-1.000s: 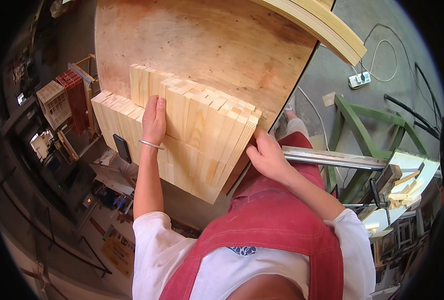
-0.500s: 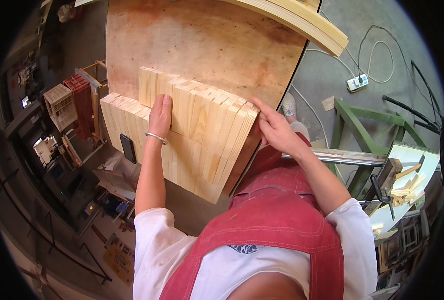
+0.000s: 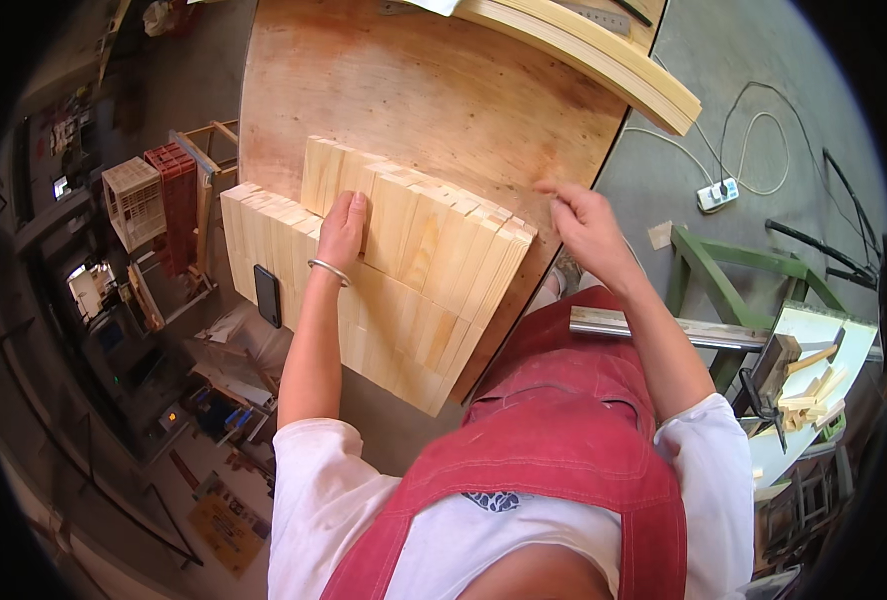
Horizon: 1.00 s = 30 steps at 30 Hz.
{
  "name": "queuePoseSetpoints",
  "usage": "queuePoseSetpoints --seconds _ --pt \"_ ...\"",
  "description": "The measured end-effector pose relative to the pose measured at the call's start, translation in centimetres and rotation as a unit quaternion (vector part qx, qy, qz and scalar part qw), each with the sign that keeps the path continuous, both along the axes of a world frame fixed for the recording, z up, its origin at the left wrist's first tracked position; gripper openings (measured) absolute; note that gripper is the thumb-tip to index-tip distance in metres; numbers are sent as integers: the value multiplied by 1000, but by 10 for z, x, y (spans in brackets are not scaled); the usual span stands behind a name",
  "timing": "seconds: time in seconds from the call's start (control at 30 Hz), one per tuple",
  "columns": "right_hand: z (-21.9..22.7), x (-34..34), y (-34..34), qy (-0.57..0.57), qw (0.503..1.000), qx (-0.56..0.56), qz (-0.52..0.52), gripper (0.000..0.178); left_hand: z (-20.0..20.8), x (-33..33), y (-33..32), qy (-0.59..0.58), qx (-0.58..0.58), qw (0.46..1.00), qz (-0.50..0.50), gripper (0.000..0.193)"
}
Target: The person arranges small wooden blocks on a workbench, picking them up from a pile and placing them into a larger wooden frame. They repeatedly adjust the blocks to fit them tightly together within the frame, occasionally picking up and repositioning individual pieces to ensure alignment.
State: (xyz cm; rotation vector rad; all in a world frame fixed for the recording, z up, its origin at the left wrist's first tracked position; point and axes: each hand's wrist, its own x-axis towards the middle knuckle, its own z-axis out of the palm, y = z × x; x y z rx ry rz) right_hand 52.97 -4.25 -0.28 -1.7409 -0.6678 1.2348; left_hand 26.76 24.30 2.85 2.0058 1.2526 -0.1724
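Observation:
Short pale wooden strips (image 3: 424,260) stand packed side by side in two stacked rows on the near part of a brown wooden board (image 3: 404,80). My left hand (image 3: 342,228), with a bangle at the wrist, is closed against the strips at a break in the upper row; some of its fingers are hidden. To the right of the row's end, my right hand (image 3: 589,230) hovers apart from the wood. Its index finger points left, the other fingers are loosely bent, and nothing shows in it. A black phone (image 3: 268,297) leans on the lower strips at the left.
Long pale boards (image 3: 594,45) lie across the far right of the tabletop. A power strip (image 3: 717,194) with cables is on the floor at right, near a green frame (image 3: 734,270). Crates (image 3: 134,205) stand at left. Wood offcuts (image 3: 812,390) lie on a pale panel.
My right hand has come off the right end of the strip row and moved up and right. My left hand stays at the strips. The whole view has shifted slightly.

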Motion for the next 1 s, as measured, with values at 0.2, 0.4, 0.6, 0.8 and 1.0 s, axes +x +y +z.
queuePoseSetpoints --seconds 0.2,0.4,0.6,0.8,1.0 --pt "3 -3 53 121 982 147 -17 66 -9 -26 62 -12 162 986 34 37" --pt "5 -21 87 131 970 98 182 87 -32 -54 128 43 315 948 -24 34" --pt "1 -15 125 218 963 125 93 92 -38 -29 133 57 57 996 33 38" --pt "4 -37 159 247 951 95 159 90 -39 -22 119 119 157 980 -7 35" --pt "13 -29 188 370 911 92 155 85 -45 -29 107 139 213 967 -28 28"
